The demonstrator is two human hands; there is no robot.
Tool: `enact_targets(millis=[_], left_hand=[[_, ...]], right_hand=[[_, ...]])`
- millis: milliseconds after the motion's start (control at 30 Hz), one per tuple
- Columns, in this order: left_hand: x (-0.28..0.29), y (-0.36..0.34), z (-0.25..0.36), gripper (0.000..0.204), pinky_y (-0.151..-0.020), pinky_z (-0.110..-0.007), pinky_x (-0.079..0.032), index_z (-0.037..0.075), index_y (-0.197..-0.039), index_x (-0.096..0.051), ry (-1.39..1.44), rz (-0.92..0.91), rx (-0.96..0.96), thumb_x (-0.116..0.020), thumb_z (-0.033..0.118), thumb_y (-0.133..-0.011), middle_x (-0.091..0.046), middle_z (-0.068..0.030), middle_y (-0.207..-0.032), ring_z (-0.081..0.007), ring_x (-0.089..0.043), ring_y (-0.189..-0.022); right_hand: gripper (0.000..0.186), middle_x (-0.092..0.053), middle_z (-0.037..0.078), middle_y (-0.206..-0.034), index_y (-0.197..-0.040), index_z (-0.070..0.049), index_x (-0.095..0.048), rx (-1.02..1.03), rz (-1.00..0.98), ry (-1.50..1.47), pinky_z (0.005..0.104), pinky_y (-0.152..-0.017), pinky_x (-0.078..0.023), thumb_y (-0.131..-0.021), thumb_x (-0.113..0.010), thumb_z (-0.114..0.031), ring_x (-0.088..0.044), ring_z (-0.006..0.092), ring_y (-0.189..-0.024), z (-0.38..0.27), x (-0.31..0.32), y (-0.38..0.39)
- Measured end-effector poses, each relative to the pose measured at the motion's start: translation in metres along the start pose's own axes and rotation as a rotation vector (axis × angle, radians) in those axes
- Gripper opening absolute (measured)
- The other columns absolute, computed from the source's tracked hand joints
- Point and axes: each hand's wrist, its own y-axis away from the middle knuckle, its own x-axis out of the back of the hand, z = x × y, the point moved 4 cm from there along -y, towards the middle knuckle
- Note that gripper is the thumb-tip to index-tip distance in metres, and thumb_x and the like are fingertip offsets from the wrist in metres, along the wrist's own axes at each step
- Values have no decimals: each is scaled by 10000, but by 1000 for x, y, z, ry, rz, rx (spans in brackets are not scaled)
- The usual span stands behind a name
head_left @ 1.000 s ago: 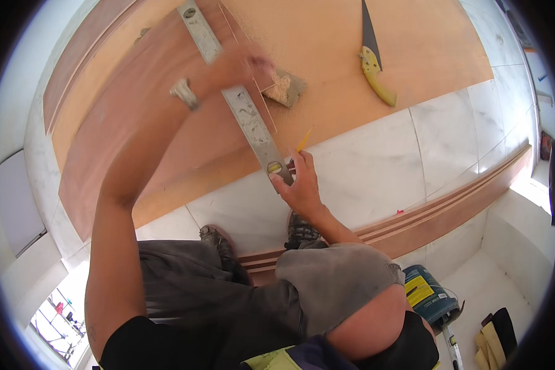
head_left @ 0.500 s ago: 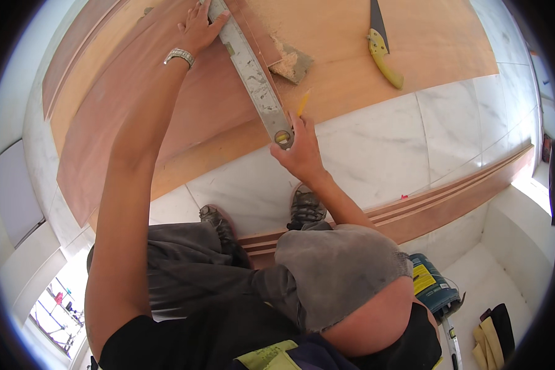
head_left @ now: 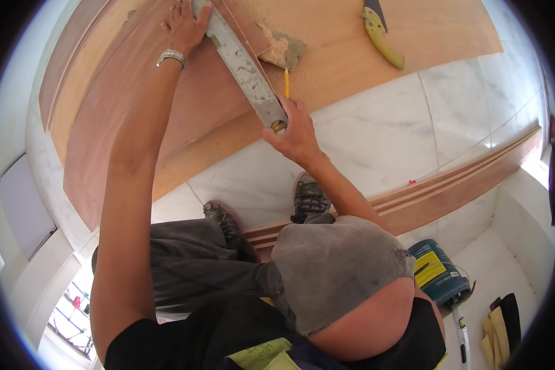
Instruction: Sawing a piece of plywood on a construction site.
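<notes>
- The room has a pale marbled tile floor (head_left: 376, 132); on it lies a large light wood sheet (head_left: 444, 31), its near edge running slantwise in front of the person's feet.
- A reddish-brown sheet (head_left: 120, 123) overlaps the light wood sheet's left part. Along its right side lies the spirit level (head_left: 246, 71), its near end at the light sheet's near edge, seemingly placed so its long side can act as a straightedge.
- The left hand (head_left: 188, 28) is flat with fingers spread, thumb on the level and palm on the reddish sheet, apparently steadying both.
- The right hand (head_left: 296, 132) is partly closed: thumb and fingers pinch the level's near end, while a pencil (head_left: 287, 83) juts out between the fingers, which leaves it handy without letting go.
- Just right of the level, a grey flat piece (head_left: 293, 54) carries sawdust and crowds that side.
- The saw (head_left: 379, 37) lies well apart, its handle end near the light sheet's near edge; between them the wood is open.
- Stacked boards (head_left: 450, 185) bound the tile strip behind the feet.
</notes>
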Motion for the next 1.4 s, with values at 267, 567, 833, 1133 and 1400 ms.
enact_targets(millis=[267, 567, 833, 1133, 1400], left_hand=[[-1, 0, -2, 837, -1167, -673, -25, 222, -1585, -308, -2, -15, 12, -427, 722, -923, -266, -175, -1646, -379, -176, -1535], [3, 4, 4, 885, -1172, -660, 10, 184, -1598, -259, 28, -2, 32, -423, 731, -922, -258, -163, -1651, -383, -158, -1537], [13, 4, 19, 954, -1182, -664, 40, 163, -1614, -198, -6, -89, 103, -382, 780, -909, -243, -107, -1665, -389, -110, -1546], [14, 5, 20, 888, -1179, -677, 40, 278, -1620, -177, -25, -128, 104, -316, 798, -914, -213, -55, -1680, -399, -80, -1549], [11, 3, 19, 899, -1164, -699, 48, 271, -1620, -186, -39, -134, 93, -320, 803, -908, -213, -53, -1680, -420, -83, -1543]], right_hand=[[718, -487, 250, -1214, -1389, 14, -462, 1, -17, -34, 446, -963, -479, -740, -725, -148, -544, 420, -1105, 1, 1, -2], [720, -537, 228, -1231, -1392, 21, -489, 88, 60, 65, 431, -963, -479, -732, -721, -149, -572, 394, -1116, -5, -1, -2], [704, -552, 191, -1160, -1374, -12, -518, 85, 84, 1, 414, -920, -494, -708, -727, -103, -585, 348, -1057, -8, -4, -2], [746, -519, 230, -1204, -1407, -14, -465, 50, 63, -18, 454, -949, -481, -715, -728, -107, -551, 399, -1107, -5, -10, 0], [700, -552, 190, -1143, -1358, 6, -526, 86, 132, 17, 408, -901, -502, -695, -729, -89, -588, 336, -1029, -5, -11, 0]])
